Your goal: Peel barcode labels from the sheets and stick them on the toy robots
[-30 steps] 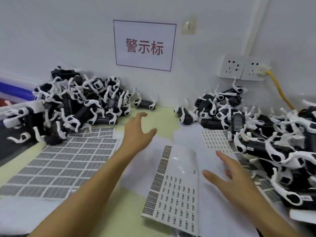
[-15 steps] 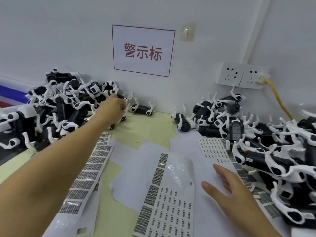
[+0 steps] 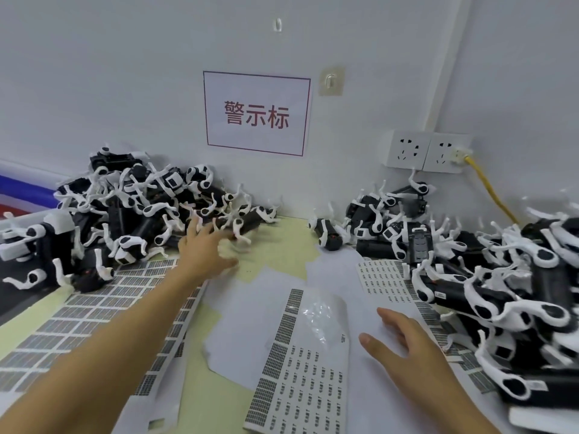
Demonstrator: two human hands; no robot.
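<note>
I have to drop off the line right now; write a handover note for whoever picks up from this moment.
Left hand: fingers spread, reaching at the near edge of the left toy robot pile, no grip on anything yet.
Right hand: flat and open over the white backing paper, holding nothing.
Centre label sheet is partly peeled at its top; left label sheet looks full; another sheet lies by the right toy robot pile.
Which robots are labelled: cannot tell.
Left: take a robot, peel, stick, repeat.

Bare tabletop [image 3: 283, 242] between seemingly tangled toy-robot piles [image 3: 141, 208]
</note>
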